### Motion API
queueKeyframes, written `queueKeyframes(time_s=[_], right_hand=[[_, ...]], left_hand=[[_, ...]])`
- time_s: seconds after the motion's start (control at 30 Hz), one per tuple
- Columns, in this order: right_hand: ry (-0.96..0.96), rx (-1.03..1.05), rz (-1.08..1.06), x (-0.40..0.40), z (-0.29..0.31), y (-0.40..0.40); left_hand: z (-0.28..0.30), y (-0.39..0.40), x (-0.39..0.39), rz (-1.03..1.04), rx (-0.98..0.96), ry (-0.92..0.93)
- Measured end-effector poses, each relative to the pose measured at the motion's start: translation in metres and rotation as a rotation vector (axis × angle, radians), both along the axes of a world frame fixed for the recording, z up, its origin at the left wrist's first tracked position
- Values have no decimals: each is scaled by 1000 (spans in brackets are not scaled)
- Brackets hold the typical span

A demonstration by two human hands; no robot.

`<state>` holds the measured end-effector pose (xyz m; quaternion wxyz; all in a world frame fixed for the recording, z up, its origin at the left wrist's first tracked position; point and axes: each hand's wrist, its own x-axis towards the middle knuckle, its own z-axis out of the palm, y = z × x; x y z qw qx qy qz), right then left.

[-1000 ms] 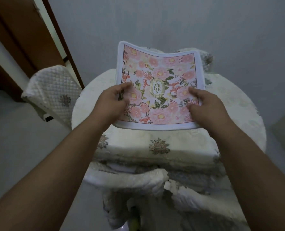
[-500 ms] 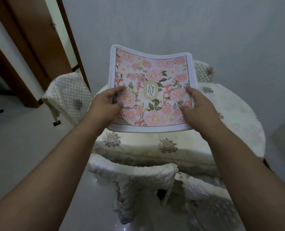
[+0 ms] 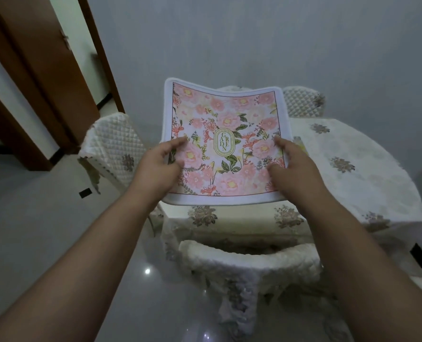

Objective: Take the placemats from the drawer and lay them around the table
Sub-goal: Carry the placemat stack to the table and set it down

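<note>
Since a second ago, I see the floral placemat [image 3: 226,141] lifted higher, off the table [image 3: 353,154]. My left hand [image 3: 159,166] and right hand [image 3: 292,166] pinch its side edges, thumbs on top. Beyond them sit quilted chairs [image 3: 113,144].

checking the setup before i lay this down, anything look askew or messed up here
Little stands out. The pink floral placemat sags in the middle, held up by the left hand and right hand. The quilted white chair cover on the left hangs crooked, one corner drooping. The cream flowered tablecloth lies smooth.
</note>
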<state>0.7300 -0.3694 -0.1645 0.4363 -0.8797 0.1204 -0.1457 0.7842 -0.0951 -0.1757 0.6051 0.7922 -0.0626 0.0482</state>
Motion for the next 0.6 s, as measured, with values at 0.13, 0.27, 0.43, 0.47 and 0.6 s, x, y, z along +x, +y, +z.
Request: queueKeyframes(time_s=[0.13,0.27,0.43,0.47,0.6], right_hand=[[37,-28,-35,5,-9,26],[96,-63,-79,12,-17,31],[142,-47,-106,30,-34,26],[153,-35,-111,36,-38,23],[169,21,-119,66,-56,6]], left_hand=[[-8,23,15,-33,-17,18],[-22,34,33,-62,-34,57],[-41,29,57,-58,-1,101],[-44,25,62,-59,4,110],[-55,7,86,-58,38,154]])
